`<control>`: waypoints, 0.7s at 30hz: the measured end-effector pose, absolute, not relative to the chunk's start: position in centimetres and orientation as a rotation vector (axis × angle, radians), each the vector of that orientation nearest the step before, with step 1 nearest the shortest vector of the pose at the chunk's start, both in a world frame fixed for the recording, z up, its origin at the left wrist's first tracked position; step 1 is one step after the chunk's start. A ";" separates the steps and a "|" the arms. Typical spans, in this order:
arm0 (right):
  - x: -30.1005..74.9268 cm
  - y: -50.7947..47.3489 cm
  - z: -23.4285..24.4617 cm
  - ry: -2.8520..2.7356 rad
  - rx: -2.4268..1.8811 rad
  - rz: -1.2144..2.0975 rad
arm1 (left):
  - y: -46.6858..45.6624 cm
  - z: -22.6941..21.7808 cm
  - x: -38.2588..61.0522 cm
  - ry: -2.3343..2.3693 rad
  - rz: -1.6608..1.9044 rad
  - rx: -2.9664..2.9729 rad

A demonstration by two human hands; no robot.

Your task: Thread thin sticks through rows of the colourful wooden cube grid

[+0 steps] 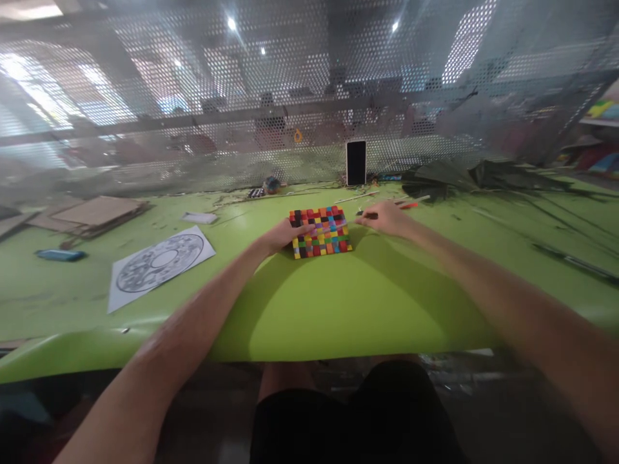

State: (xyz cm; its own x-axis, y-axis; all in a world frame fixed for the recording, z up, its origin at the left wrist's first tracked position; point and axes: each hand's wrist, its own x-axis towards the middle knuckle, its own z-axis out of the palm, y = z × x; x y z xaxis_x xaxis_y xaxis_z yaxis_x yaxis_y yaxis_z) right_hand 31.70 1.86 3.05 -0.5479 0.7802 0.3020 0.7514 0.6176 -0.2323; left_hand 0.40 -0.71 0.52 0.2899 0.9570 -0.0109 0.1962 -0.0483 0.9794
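Seated worker in dark shorts (pixel 353 425), knees under the front lip of a smooth, lime-green table cover (pixel 338 316), a thin sheet that waves at its l. edge. Left of centre, a flat, crisp paper sheet (pixel 162 265) w/ a b&w ring pattern lies at an angle; beyond it sits a slim blue item (pixel 60 255), prob. plastic.

Mid-table, btwn both hands, a multi-col. woven piece (pixel 322 241), roughly rectangular, w/ small raised squares in a checker. L. hand (pixel 282 235) is part-closed on its l. side, thumb laid over the top. R. hand (pixel 387 218), just off the r. side, has fingers drawn together; can't tell for sure what they grip. A thin pale strip (pixel 345 224) runs from the piece toward those fingertips. Piece looks light & fairly stiff, w/ some give btwn squares; surface poss. slick. Best hold, est.: flat pinch at a side edge, thumb on top; strip looks slender & bendable, so light fingertips near its end.

Farther back: flat brown cardboard (pixel 104 211) at l., dark creased sheets (pixel 507 175) at r., mat'l unclear. A phone (pixel 356 164), dark-screened, stands upright near a perforated screen (pixel 309 71), prob. metal, w/ a small orange loop (pixel 298 136).
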 end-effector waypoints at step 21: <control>31.6 1.2 5.6 -2.414 -1.505 -0.033 | -0.6 0.2 0.5 1.138 0.956 1.414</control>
State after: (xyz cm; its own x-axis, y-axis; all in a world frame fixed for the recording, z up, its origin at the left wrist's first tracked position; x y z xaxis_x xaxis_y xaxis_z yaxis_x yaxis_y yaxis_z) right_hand 31.64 1.23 5.58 -0.4088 0.8749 0.2598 0.8817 0.4521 -0.1350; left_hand 0.48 -0.55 0.18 0.2322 0.9724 -0.0223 0.1462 -0.0122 0.9892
